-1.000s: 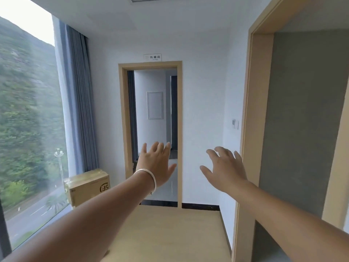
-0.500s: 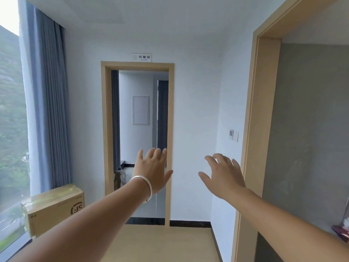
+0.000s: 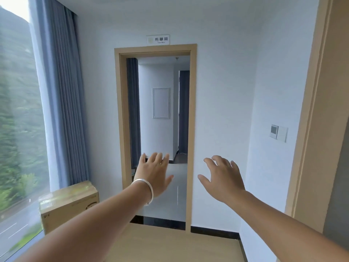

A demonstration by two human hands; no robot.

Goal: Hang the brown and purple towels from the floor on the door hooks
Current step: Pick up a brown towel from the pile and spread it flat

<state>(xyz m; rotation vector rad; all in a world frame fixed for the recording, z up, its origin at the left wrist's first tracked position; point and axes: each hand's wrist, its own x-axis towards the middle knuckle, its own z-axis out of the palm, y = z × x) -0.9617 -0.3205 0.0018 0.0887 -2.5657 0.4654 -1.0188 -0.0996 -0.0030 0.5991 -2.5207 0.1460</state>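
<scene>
towels are nowhere in view, nor any door hooks. left hand [image 3: 154,175] and right hand [image 3: 221,178] reach forward, fingers spread, holding nothing, toward the doorway [image 3: 156,129]. towels should be soft, light and floppy; best gathered by an edge or bunched mid-fold.

A tan wood-framed doorway [image 3: 155,129] stands ahead; a brown cardboard box [image 3: 69,204] sits left below grey-blue pleated curtains [image 3: 60,103], a white wall switch [image 3: 279,132] right.

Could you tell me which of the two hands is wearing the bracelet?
The left hand: a silver bracelet circles its wrist, while the right hand has a bare wrist.
</scene>
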